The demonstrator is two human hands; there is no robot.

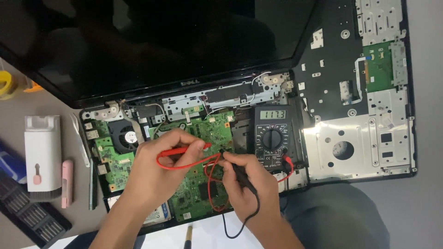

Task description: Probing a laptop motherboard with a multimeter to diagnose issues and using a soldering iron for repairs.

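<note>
Now probes [240,173] between fingers [196,146], touching motherboard [203,131].

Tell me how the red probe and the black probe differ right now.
The red probe lies nearly level in the left hand, pointing right; the black probe slants steeply in the right hand, tip up-left. The red probe's lead loops over the green motherboard; the black probe's lead trails off the front edge. Both meet mid-board and run to the multimeter.
</note>
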